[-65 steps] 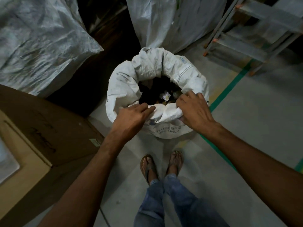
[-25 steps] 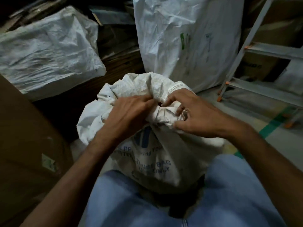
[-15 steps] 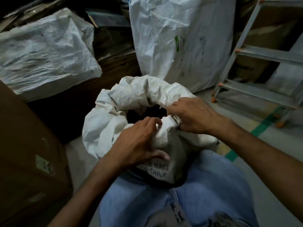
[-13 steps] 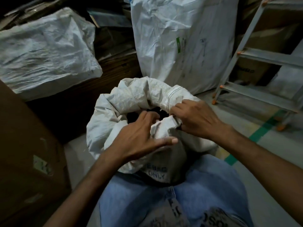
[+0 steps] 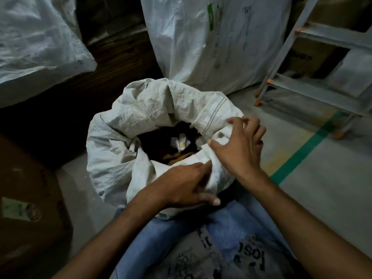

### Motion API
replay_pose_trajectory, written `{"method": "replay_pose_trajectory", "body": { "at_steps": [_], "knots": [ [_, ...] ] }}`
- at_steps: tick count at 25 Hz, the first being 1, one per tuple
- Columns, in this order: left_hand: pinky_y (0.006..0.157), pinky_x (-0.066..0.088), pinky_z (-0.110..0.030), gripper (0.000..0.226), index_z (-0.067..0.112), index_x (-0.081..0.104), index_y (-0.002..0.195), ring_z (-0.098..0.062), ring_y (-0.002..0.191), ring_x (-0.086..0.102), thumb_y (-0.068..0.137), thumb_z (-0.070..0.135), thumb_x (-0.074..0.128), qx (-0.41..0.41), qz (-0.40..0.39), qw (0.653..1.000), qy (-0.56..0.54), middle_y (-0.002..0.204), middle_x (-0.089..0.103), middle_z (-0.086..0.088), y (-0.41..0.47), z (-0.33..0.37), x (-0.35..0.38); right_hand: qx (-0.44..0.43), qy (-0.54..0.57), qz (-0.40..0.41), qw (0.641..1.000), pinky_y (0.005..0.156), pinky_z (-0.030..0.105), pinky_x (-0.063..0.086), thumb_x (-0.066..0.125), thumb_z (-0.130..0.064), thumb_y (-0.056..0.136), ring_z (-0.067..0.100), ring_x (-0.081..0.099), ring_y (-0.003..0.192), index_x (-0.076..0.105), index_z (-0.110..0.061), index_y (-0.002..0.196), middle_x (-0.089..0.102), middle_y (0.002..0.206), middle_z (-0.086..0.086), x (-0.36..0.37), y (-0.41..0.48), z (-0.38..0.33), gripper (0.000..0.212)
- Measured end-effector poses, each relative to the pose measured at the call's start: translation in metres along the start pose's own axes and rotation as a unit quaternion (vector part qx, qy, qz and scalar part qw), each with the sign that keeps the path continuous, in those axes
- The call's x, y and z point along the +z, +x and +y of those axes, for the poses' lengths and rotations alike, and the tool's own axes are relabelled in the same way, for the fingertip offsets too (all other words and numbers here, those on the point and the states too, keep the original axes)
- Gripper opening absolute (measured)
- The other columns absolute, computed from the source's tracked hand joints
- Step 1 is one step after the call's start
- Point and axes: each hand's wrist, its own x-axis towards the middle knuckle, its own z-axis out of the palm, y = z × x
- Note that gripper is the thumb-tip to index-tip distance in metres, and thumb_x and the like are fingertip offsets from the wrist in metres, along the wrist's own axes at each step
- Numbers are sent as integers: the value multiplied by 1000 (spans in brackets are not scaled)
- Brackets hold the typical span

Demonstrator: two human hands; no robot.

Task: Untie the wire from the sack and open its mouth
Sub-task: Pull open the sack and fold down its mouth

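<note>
The sack (image 5: 145, 109) stands on the floor (image 5: 322, 198), leaning against the person's knees just behind both grips. Its mouth gapes wide, the rim rolled outward in a thick collar. No wire shows anywhere on the rim or near either grip, so the untying looks done and the work in hand is spreading the mouth.

The left grip (image 5: 181, 184) lies flat on the near rim, fingers fairly straight and pointing toward the right grip, thumb splayed on the outer wall below. It presses the cloth and does not clench it. The right grip (image 5: 241, 150) sits on the rim just beyond, fingers spread and loosely bent, thumb on a bunched fold, forefinger touching the rolled edge. I see no closed pinch there.

Inside the mouth, ahead of both grips, are dark contents and a crumpled pale scrap (image 5: 180, 142).

The risks, as I judge them:
- Neither grip truly holds the cloth, so the stiff woven collar could spring inward on the near side and half close the mouth.
- A hard push away from the knees could tip the sack toward the larger sack (image 5: 201, 37) beyond the grips and spill it.
- The wire is out of view. If it fell inside, fingers reaching in could be pricked.
</note>
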Motion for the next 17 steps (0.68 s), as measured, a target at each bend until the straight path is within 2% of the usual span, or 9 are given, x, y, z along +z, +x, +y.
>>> {"method": "replay_pose_trajectory", "body": {
  "at_steps": [2, 4, 7, 10, 12, 14, 15, 16, 17],
  "knots": [
    [73, 51, -40, 32, 24, 56, 103, -17, 80, 59, 96, 55, 56, 23, -4, 998, -58, 91, 66, 3, 4, -14, -11, 36, 17, 11, 999, 101, 48, 43, 80, -44, 78, 32, 33, 135, 49, -26, 129, 33, 147, 7, 6, 8, -4, 63],
    [74, 53, -36, 20, 24, 68, 117, -18, 87, 66, 98, 30, 60, 15, 88, 995, -54, 103, 72, 2, 18, -38, -27, 58, 83, 13, 995, 96, 44, 47, 77, -28, 87, 31, 50, 126, 52, -24, 125, 52, 136, 7, 8, 19, -5, 46],
    [84, 52, -35, 52, 23, 53, 143, -21, 113, 60, 93, 16, 66, 8, 238, 970, 58, 133, 59, -1, 54, -60, -52, 66, 166, 40, 983, 89, 36, 49, 68, -5, 88, 27, 63, 113, 61, -21, 116, 69, 119, 4, 4, 28, -4, 32],
    [112, 34, -46, 87, 28, 27, 158, -27, 143, 37, 85, 25, 74, 34, 221, 952, 207, 160, 33, -3, 101, -71, -67, 135, 288, -3, 948, 95, 32, 51, 65, 2, 85, 24, 64, 114, 69, -19, 111, 71, 117, 2, 1, 39, -1, 34],
    [120, 18, -51, 100, 30, 18, 161, -25, 153, 24, 80, 46, 75, 35, 168, 950, 262, 167, 24, 1, 131, -78, -74, 245, 493, -102, 828, 97, 42, 56, 64, 10, 85, 29, 68, 108, 72, -15, 108, 72, 115, 10, -3, 52, 3, 35],
    [116, 24, -52, 81, 29, 30, 154, -25, 140, 46, 84, 49, 67, 59, 148, 947, 278, 152, 47, 1, 154, -79, -82, 321, 648, -166, 671, 92, 46, 57, 59, 17, 83, 33, 70, 97, 72, -11, 104, 70, 113, 19, -9, 64, 13, 37],
    [105, 36, -49, 62, 27, 41, 145, -27, 121, 62, 89, 39, 63, 83, 155, 944, 277, 133, 62, -1, 164, -78, -89, 333, 664, -166, 648, 91, 47, 58, 58, 16, 80, 34, 69, 94, 72, -11, 102, 69, 112, 20, -11, 70, 18, 37],
    [88, 43, -43, 47, 24, 47, 136, -31, 100, 68, 90, 29, 59, 93, 164, 943, 274, 114, 68, -4, 172, -77, -99, 327, 630, -146, 689, 93, 48, 58, 59, 11, 76, 33, 69, 95, 71, -14, 99, 70, 112, 17, -14, 75, 19, 36],
    [73, 44, -40, 41, 23, 50, 131, -33, 87, 69, 90, 23, 56, 98, 174, 941, 274, 103, 70, -7, 181, -74, -112, 301, 544, -112, 775, 96, 49, 57, 62, 0, 74, 30, 67, 99, 71, -19, 99, 69, 114, 11, -16, 79, 17, 33]
  ]
}}
